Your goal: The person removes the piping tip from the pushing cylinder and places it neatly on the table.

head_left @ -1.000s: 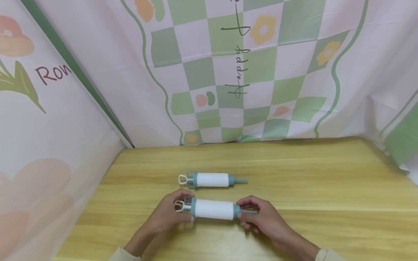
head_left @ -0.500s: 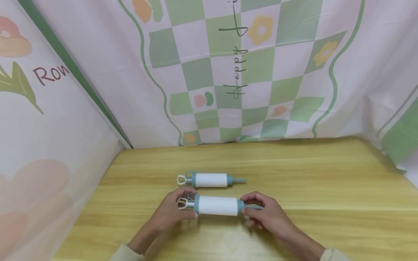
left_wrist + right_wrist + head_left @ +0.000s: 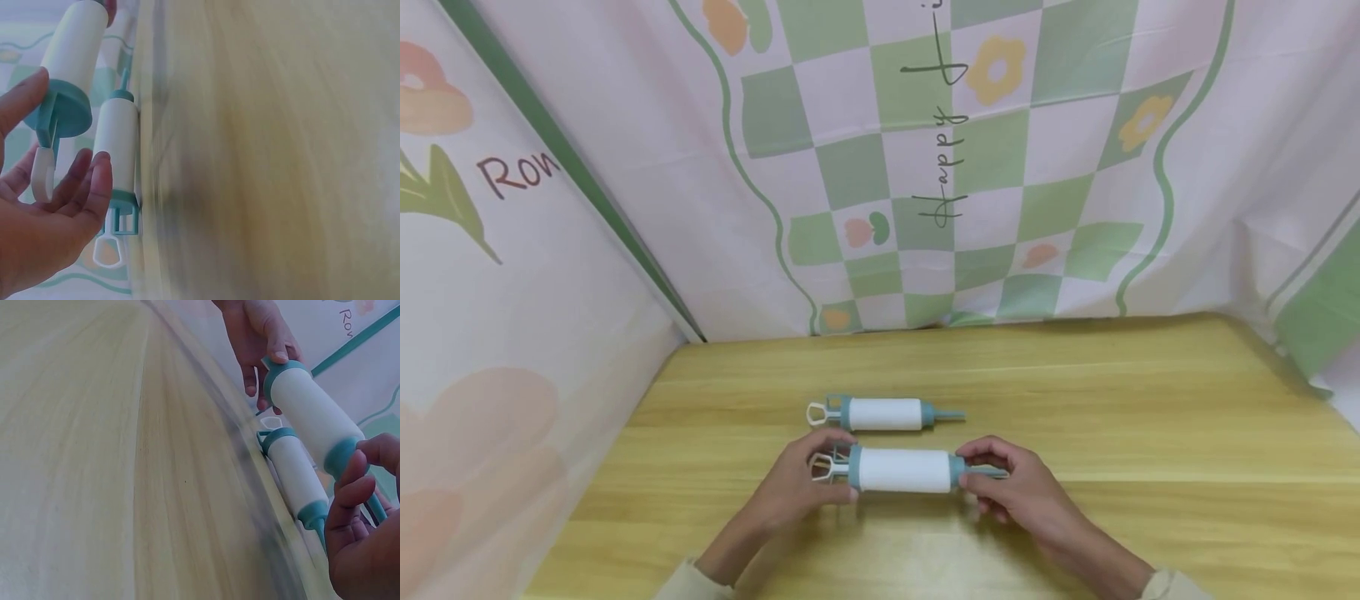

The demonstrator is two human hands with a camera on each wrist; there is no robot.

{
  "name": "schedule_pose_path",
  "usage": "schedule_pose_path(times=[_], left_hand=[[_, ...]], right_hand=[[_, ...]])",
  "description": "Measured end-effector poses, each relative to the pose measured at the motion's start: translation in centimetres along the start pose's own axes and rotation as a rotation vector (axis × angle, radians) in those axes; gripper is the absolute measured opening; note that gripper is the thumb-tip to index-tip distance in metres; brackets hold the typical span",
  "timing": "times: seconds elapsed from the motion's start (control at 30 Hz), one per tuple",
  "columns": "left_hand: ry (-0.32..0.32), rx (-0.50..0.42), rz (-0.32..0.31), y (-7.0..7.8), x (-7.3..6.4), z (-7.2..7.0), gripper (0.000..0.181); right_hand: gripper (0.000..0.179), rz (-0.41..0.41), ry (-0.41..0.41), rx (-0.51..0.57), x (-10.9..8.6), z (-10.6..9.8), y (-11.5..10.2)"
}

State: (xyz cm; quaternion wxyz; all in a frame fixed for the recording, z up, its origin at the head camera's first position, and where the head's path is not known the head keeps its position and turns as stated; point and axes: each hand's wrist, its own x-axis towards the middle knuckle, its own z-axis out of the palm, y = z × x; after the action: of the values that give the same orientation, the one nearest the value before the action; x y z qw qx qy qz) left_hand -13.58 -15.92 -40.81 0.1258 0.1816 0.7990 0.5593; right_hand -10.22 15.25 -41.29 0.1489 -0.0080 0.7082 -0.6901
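A large syringe-like tube (image 3: 904,471) with a white barrel, teal ends and a white pull ring is held level above the table in the head view. My left hand (image 3: 801,479) grips its teal collar at the ring end, thumb on the near side, fingers on the far side. At the other end my right hand (image 3: 1018,483) pinches the teal cap by the thin nozzle between thumb and fingers. A second, matching syringe-like tube (image 3: 885,414) lies on the table just beyond. In the left wrist view, the held barrel (image 3: 75,47) slants past the one lying down.
The wooden table (image 3: 1112,400) reaches back to a hanging cloth (image 3: 917,167) with green checks and flowers. Another printed cloth (image 3: 550,275) borders the table on the left. A green-and-white cloth (image 3: 1326,308) hangs at the right.
The held tube has moved slightly right and away from me, and its slight slant has levelled out. Both hands moved along with it. The tube on the table stays put.
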Motion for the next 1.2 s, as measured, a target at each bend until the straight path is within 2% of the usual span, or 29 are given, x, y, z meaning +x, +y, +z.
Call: schedule_pose_path(times=[0.23, 0.6, 1.2], left_hand=[[0.004, -0.044, 0.003, 0.4, 0.2, 0.2, 0.058], [0.008, -0.048, 0.014, 1.2, 0.5, 0.1, 0.058], [-0.019, -0.11, 0.057, 1.5, 0.9, 0.4, 0.06]], right_hand=[[0.04, -0.015, 0.021, -0.023, -0.1, -0.3, -0.4], [0.038, -0.046, 0.033, -0.022, -0.1, -0.7, -1.0], [0.037, -0.045, 0.055, -0.015, -0.6, -1.2, -2.0]])
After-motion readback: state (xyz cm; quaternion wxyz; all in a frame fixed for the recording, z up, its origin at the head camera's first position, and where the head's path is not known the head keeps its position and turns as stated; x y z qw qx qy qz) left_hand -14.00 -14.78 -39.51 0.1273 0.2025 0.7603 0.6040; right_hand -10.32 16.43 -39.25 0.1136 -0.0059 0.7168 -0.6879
